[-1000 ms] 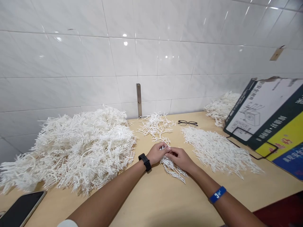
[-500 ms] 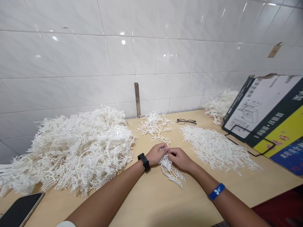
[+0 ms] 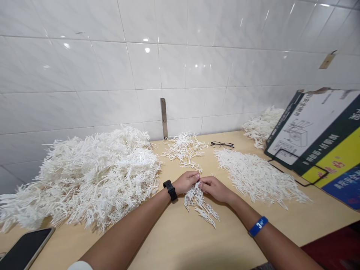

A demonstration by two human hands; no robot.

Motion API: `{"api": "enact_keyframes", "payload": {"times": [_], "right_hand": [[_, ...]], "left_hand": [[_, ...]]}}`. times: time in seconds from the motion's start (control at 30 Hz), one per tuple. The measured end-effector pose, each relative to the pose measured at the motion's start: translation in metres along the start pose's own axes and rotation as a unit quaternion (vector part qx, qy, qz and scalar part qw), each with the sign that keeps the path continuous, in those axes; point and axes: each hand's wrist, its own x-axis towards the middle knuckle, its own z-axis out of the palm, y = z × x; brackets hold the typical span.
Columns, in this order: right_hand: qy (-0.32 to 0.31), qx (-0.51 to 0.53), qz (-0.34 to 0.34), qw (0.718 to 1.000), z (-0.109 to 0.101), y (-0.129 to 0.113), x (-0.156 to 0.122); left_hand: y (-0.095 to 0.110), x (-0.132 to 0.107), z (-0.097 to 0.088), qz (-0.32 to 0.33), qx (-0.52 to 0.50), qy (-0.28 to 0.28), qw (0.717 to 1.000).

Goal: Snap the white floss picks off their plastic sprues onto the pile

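Thin white branched plastic sprigs [image 3: 201, 206] hang in a small bunch beneath my two hands at the table's middle. My left hand [image 3: 187, 182], with a black watch on its wrist, pinches the bunch near its top. Close beside it, my right hand [image 3: 215, 187] has thumb and forefinger pressed together at the bunch's upper right edge. The exact grip points are partly hidden by the fingers. Behind the hands lies a loose group of white branched pieces [image 3: 185, 148]. To the right, a flat pile of similar sprigs [image 3: 258, 176] is spread on the tabletop.
A large heap of white sprigs [image 3: 104, 180] covers the left side. A phone [image 3: 25, 249] lies front left, eyeglasses [image 3: 222, 144] at the back. At right stands a printed carton [image 3: 317, 131] with a black wire frame [image 3: 312, 183]; another white pile [image 3: 263, 125] sits behind it.
The hands stay together at nearly the same spot, with the fingertips slightly farther apart. The hanging bunch has swung a little left and spread wider.
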Motion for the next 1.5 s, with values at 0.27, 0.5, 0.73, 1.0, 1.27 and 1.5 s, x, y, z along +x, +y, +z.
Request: {"api": "enact_keyframes", "payload": {"times": [0.27, 0.5, 0.73, 1.0, 1.27, 1.5], "right_hand": [[-0.027, 0.096, 0.01, 0.995, -0.002, 0.002, 0.0], [0.178, 0.149, -0.009, 0.973, -0.014, 0.001, -0.002], [0.454, 0.207, 0.065, 0.864, -0.032, 0.014, 0.001], [0.349, 0.235, 0.143, 0.896, -0.022, 0.017, 0.008], [0.417, -0.081, 0.104, 0.899, -0.024, 0.028, 0.007], [0.351, -0.072, 0.008, 0.933, -0.011, 0.002, 0.001]], "left_hand": [[0.003, -0.001, -0.003, -0.001, -0.03, -0.018, 0.999], [-0.002, -0.001, -0.011, -0.037, -0.22, 0.066, 0.972], [-0.003, 0.002, -0.008, -0.045, -0.269, 0.101, 0.957], [-0.002, 0.002, -0.006, -0.047, -0.262, 0.11, 0.958], [-0.003, 0.002, -0.006, -0.023, -0.159, 0.131, 0.978], [-0.002, 0.004, -0.001, 0.012, -0.033, 0.146, 0.989]]}}
